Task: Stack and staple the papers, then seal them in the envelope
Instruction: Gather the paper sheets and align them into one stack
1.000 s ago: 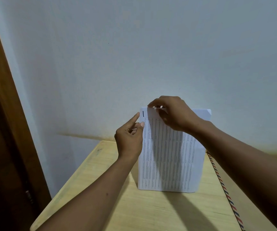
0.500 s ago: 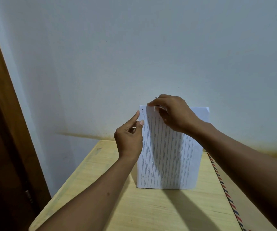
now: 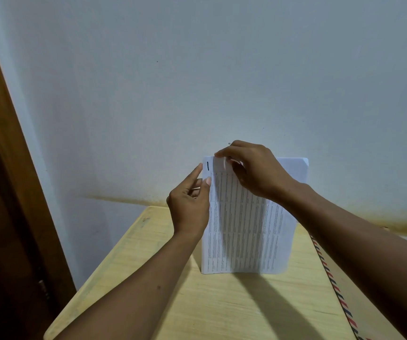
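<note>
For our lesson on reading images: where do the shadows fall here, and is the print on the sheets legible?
Head view: papers and arms cast dark shadows on the table, running toward the camera; the left side is dim; the print is too fine to read.

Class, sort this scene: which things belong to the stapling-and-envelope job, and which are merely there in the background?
Job: stack of printed papers, held upright by the left hand and right hand; striped-edged envelope.
Background: wooden table, wall, wooden door frame.
</note>
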Demonstrator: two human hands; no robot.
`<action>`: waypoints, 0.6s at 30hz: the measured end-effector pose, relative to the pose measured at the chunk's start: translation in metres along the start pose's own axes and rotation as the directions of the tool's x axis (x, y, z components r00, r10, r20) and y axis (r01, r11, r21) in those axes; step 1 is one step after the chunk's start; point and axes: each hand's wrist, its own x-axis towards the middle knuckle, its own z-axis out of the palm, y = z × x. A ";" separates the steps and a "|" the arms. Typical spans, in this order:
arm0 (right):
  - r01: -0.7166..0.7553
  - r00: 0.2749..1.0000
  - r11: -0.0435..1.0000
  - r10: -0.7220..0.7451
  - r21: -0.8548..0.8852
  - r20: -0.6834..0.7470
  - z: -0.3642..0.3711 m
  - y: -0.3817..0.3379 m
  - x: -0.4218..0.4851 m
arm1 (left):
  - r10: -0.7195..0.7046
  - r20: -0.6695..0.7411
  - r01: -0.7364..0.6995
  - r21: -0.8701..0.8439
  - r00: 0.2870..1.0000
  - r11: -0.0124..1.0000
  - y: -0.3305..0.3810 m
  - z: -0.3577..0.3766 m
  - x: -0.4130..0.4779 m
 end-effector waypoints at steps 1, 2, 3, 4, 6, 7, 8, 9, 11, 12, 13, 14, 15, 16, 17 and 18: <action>0.002 1.000 1.000 -0.002 -0.003 -0.001 0.000 0.000 0.000 | -0.003 0.005 0.003 0.001 1.000 1.000 0.000 0.000 0.000; 0.002 1.000 1.000 -0.002 -0.008 -0.002 0.000 0.000 -0.001 | -0.007 0.010 0.007 0.005 1.000 1.000 0.001 0.000 -0.001; 0.002 1.000 1.000 -0.003 -0.014 -0.003 0.000 0.000 -0.001 | -0.010 0.013 0.009 0.009 1.000 1.000 0.002 -0.001 -0.002; 0.000 1.000 1.000 0.000 -0.020 -0.004 -0.001 0.000 -0.002 | -0.011 0.016 0.011 0.011 1.000 1.000 0.002 -0.001 -0.002; -0.008 1.000 1.000 0.008 -0.027 -0.004 -0.001 0.000 -0.003 | -0.006 0.019 0.006 0.016 1.000 1.000 0.003 0.000 -0.002; -0.011 1.000 0.999 0.010 -0.030 -0.003 0.000 0.001 -0.003 | -0.003 0.018 0.003 0.018 1.000 1.000 0.003 0.000 -0.002; -0.012 1.000 0.999 0.011 -0.033 -0.002 0.000 0.001 -0.004 | -0.001 0.017 0.001 0.018 1.000 1.000 0.003 0.000 -0.003; -0.011 1.000 0.999 0.011 -0.034 -0.003 0.001 0.001 -0.004 | 0.002 0.016 -0.003 0.017 1.000 1.000 0.003 0.000 -0.003; -0.012 1.000 0.999 0.012 -0.034 -0.009 0.001 0.003 -0.005 | 0.012 0.013 -0.012 0.019 1.000 1.000 0.003 0.001 -0.003; -0.012 1.000 0.999 0.012 -0.035 -0.012 0.002 0.003 -0.005 | 0.016 0.011 -0.016 0.022 1.000 1.000 0.002 0.001 -0.004; -0.012 1.000 0.999 0.011 -0.037 -0.015 0.002 0.004 -0.006 | 0.020 0.009 -0.020 0.024 1.000 1.000 0.002 0.001 -0.003; -0.013 1.000 0.999 0.013 -0.039 -0.015 0.002 0.004 -0.006 | 0.023 0.009 -0.024 0.025 1.000 0.999 0.002 0.001 -0.003; -0.015 1.000 0.999 0.014 -0.040 -0.015 0.003 0.004 -0.006 | 0.028 0.008 -0.028 0.025 1.000 0.999 0.001 0.001 -0.003; -0.017 1.000 0.999 0.017 -0.039 -0.015 0.003 0.004 -0.006 | 0.030 0.008 -0.030 0.022 1.000 0.999 0.001 0.001 -0.003; -0.019 1.000 0.999 0.018 -0.038 -0.015 0.003 0.004 -0.005 | 0.029 0.007 -0.029 0.016 1.000 0.999 0.001 0.001 -0.003; -0.020 1.000 0.999 0.019 -0.036 -0.015 0.004 0.004 -0.005 | 0.026 0.005 -0.026 0.010 1.000 1.000 0.001 0.001 -0.003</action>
